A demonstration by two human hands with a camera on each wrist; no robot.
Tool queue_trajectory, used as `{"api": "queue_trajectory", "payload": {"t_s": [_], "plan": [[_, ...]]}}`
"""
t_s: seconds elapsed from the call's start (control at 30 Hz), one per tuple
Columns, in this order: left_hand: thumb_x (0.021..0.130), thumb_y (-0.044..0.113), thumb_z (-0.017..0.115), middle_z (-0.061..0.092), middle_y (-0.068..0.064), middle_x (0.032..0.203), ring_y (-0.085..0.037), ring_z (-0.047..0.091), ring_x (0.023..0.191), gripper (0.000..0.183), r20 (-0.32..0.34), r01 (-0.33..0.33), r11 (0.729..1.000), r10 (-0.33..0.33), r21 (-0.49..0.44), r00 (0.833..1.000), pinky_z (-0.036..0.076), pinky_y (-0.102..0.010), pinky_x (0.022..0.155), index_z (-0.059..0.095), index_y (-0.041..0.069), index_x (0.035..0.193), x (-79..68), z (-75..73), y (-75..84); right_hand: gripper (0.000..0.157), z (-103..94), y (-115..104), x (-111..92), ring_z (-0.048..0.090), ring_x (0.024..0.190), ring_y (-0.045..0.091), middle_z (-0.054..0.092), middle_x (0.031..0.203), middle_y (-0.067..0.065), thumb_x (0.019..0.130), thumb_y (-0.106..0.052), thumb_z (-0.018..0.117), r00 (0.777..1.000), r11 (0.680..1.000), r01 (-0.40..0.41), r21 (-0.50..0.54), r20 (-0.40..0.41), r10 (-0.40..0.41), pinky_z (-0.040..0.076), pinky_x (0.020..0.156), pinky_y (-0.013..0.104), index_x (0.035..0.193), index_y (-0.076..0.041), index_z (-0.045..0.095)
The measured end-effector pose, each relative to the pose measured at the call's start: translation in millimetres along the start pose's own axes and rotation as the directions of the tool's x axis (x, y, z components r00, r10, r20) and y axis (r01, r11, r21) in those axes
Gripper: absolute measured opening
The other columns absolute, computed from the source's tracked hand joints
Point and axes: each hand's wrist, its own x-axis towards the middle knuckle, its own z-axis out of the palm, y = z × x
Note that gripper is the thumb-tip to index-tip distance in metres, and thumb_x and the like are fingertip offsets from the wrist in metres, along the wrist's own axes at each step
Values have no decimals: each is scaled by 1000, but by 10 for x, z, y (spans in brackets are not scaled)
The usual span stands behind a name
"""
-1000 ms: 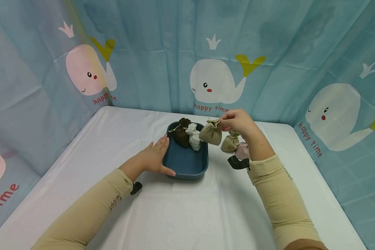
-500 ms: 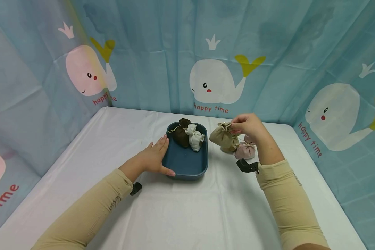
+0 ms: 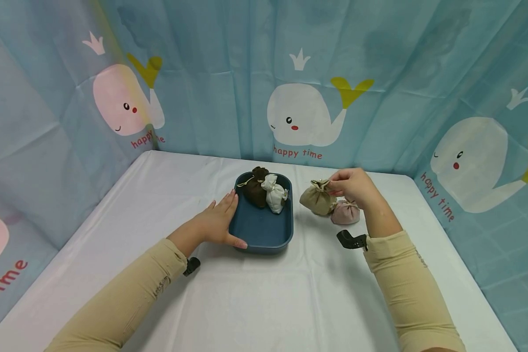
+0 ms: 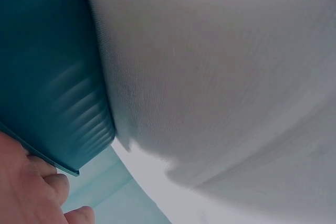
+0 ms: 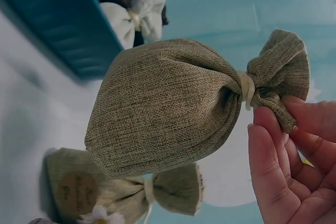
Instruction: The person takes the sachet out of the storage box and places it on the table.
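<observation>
My right hand (image 3: pixel 354 187) pinches the gathered neck of a tan cloth drawstring pouch (image 3: pixel 313 198), with thumb and fingertips at its ruffled top in the right wrist view. Below it there lies a second tan pouch (image 5: pixel 123 187) with a round label, mostly hidden behind the held one in the head view. A pink pouch (image 3: pixel 345 214) sits on the table beside them. My left hand (image 3: pixel 215 222) rests along the left side of a dark blue bin (image 3: pixel 261 249), fingers straight and thumb at the front corner. Inside the bin are a brown pouch (image 3: pixel 255 194) and a white pouch (image 3: pixel 275 199).
A white cloth (image 3: pixel 255 303) covers the table. Behind it and at both sides hangs a blue curtain (image 3: pixel 211 112) printed with whales. The bin's right wall stands a short way left of the held pouch.
My right hand has carried the tan pouch from over the bin's right edge rightward and down, close to the other tan pouch and the pink one. The left hand and bin stay put.
</observation>
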Motion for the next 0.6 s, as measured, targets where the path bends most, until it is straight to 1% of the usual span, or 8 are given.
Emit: {"api": "queue_trajectory", "payload": {"t_s": [0.17,0.27,0.47,0.6], "plan": [[57,86,51,-10,-14,152,-27,-2,140,135,-3,2,1000,-2,-3,1000,12,-54,108,-5,1,145,-4,-4,2,17,11,100,-3,64,71,14,63,83,5,88,-4,57,1000,1000,-12,11,7,12,53,73,36,94,12,60],[56,86,51,-10,-14,152,-27,-2,140,135,-5,1,1000,-1,-3,1000,12,-54,108,-4,0,145,-4,-9,4,16,18,165,-12,65,71,14,63,82,4,88,-3,57,1000,1000,-15,16,4,15,53,73,37,94,12,60],[57,84,53,-9,-15,152,-27,-2,140,134,0,3,1000,-3,-10,1000,11,-54,108,-4,0,145,-9,-22,13,16,34,287,-24,65,68,14,64,76,3,87,-3,58,1000,1000,-17,16,-6,17,53,73,40,93,12,60],[58,83,54,-8,-15,152,-27,-2,140,134,0,5,1000,-5,-7,1000,11,-53,108,-3,0,145,-15,-21,16,16,47,340,-21,64,66,13,64,73,3,87,-1,58,999,999,-31,15,-8,31,53,71,39,93,13,60]]}}
